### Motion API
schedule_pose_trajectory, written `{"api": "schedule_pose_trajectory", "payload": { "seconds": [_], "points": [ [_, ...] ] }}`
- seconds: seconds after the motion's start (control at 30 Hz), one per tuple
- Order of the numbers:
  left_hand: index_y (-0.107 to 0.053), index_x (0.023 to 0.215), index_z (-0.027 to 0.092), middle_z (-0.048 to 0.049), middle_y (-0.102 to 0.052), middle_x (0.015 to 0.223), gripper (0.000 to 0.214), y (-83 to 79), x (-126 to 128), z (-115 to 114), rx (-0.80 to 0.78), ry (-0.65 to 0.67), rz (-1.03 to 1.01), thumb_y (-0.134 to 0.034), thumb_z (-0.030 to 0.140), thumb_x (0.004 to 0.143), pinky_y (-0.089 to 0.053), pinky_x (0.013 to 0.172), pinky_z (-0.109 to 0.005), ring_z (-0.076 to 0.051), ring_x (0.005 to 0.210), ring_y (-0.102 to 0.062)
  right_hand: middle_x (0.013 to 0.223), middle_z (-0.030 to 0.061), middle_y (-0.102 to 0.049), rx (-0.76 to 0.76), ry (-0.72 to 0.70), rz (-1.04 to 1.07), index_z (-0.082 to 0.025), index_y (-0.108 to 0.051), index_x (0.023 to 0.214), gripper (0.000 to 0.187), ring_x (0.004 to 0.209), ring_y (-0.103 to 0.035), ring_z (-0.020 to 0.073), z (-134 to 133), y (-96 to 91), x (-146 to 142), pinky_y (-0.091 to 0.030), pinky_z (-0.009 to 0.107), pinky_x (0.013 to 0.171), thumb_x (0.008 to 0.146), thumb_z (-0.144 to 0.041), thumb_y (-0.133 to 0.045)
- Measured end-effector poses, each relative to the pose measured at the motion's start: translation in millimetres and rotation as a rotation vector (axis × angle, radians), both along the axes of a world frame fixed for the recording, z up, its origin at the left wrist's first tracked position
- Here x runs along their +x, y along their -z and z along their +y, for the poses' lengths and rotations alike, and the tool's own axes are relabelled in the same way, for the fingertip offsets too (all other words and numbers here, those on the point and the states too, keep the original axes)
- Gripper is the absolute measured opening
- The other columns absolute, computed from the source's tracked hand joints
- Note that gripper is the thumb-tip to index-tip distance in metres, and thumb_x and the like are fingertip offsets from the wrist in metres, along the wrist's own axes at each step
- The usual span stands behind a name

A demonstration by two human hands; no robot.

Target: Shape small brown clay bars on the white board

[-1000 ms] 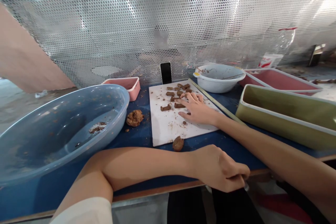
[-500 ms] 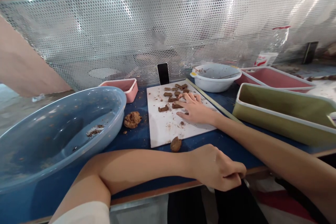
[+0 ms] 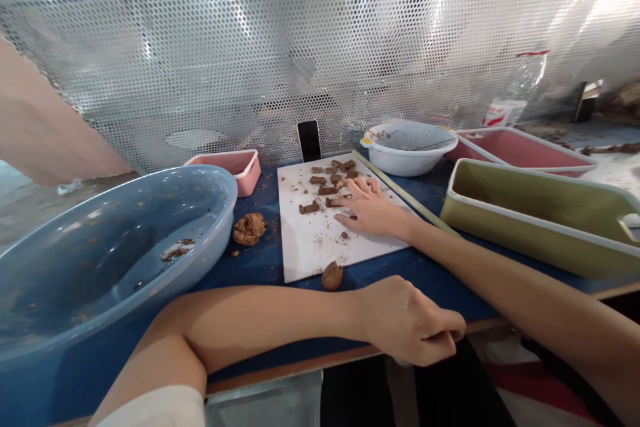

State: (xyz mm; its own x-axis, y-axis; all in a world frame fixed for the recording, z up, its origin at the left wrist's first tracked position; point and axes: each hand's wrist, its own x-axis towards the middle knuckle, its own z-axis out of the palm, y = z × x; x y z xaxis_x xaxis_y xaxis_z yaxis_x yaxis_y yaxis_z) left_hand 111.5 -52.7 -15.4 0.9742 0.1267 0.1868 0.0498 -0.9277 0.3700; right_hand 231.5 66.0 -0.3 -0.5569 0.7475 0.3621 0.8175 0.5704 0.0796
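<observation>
My right hand (image 3: 369,207) lies flat on a white cutting board (image 3: 320,247), fingers stretched out over several small brown dough pieces (image 3: 309,207) at the board's far end. The fingertips touch the nearest pieces. My left hand (image 3: 413,320) rests at the table's front edge, curled into a fist with its forearm lying across the blue tabletop. What the fist holds, if anything, is hidden. A small brown lump (image 3: 332,275) sits at the board's near edge, and a bigger dough lump (image 3: 249,228) lies left of the board.
A large blue basin (image 3: 100,247) fills the left side. A small pink container (image 3: 240,163), a dark phone (image 3: 309,140) and a white bowl (image 3: 407,147) stand at the back before a perforated metal screen (image 3: 200,60). A green tray (image 3: 540,213) and pink tray (image 3: 520,147) stand right.
The view has shifted slightly left. My right hand stays on the board with only small finger movement; my left fist remains at the table edge.
</observation>
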Motion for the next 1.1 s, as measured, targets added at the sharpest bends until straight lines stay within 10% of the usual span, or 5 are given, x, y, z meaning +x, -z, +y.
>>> {"api": "schedule_pose_trajectory", "payload": {
  "seconds": [1.1],
  "points": [
    [-0.074, 0.104, 0.020, 0.0025, -0.078, 0.078, 0.017, -2.2, 0.4, 0.4, -0.026, -0.005, 0.011, -0.059, 0.025, 0.100, -0.042, 0.059, -0.024, -0.013, 0.073, -0.072, 0.158, 0.0193, -0.052, -0.024, -0.012, 0.035, -0.028, -0.078, 0.133, 0.044, 0.141, -0.048, 0.0448, 0.4, 1.5, -0.3, -0.038, 0.067, 0.113, 0.113, -0.053, -0.049]
  ]
}}
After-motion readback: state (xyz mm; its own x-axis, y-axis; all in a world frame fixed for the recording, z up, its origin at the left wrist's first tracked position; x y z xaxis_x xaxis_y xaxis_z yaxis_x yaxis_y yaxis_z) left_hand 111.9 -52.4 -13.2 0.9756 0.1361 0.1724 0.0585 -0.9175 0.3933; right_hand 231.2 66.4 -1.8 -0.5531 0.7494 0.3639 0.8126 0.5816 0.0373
